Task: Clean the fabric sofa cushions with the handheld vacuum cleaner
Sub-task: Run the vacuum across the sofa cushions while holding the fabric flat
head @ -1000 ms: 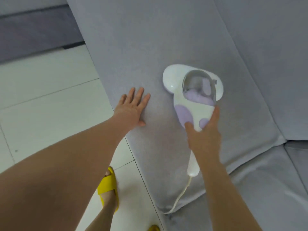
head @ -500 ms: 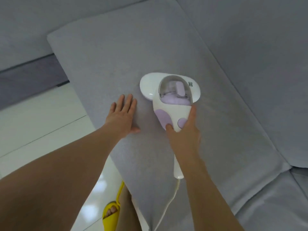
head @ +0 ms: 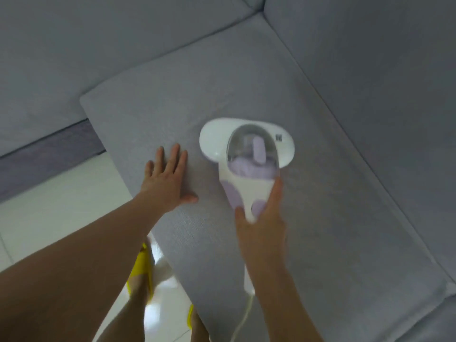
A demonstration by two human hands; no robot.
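Two hands are on the job, and only one of them carries the tool. Your right hand (head: 261,230) grips the neck of the white and lilac handheld vacuum cleaner (head: 246,159), thumb on one side and fingers curled round the other, so it is the hand that will steer. Your left hand (head: 166,181) lies flat, fingers straight and together, pressing the grey woven fabric seat cushion (head: 320,206) just beside the cleaner's head, at about nine o'clock from it.

From your right hand, the cleaner's long axis runs toward twelve o'clock, tipped slightly to eleven: the wide white head leads, the clear dust cup sits behind it, and the slim handle with its white cord (head: 243,317) trails back toward six. The head rests flat on the cushion, near its middle.

Untouched fabric looks to stretch on toward twelve and one o'clock, up to the seam under the grey back cushions (head: 370,58). I judge the coming stroke should follow that axis straight ahead, while your left hand keeps the cover taut near the nine o'clock edge, above the pale tiled floor (head: 61,206)
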